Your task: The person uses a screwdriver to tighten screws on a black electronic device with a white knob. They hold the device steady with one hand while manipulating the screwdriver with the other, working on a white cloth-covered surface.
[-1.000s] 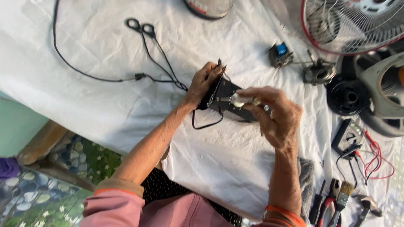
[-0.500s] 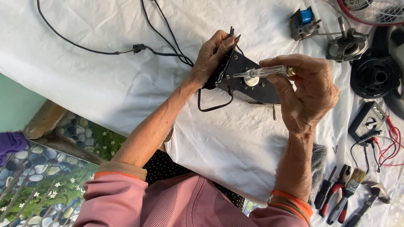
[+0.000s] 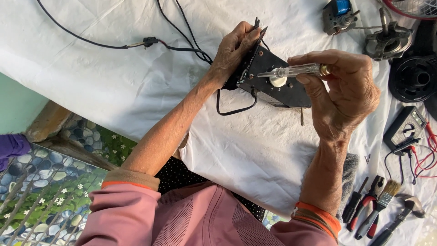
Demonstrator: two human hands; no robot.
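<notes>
the black switch box (image 3: 273, 82) is tilted up off the white sheet (image 3: 114, 77), left hand (image 3: 232, 52) clamped round its far-left edge. right hand (image 3: 341, 91) pinches a clear-handled screwdriver (image 3: 291, 71), tip by the white knob (image 3: 277, 81). i'd keep the blade square and the box braced.

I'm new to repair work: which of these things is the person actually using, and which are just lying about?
In use: black box held by the left hand; clear-handled screwdriver in the right hand.

Lying about: small motor, multimeter, paintbrush, pliers, hammer.
</notes>
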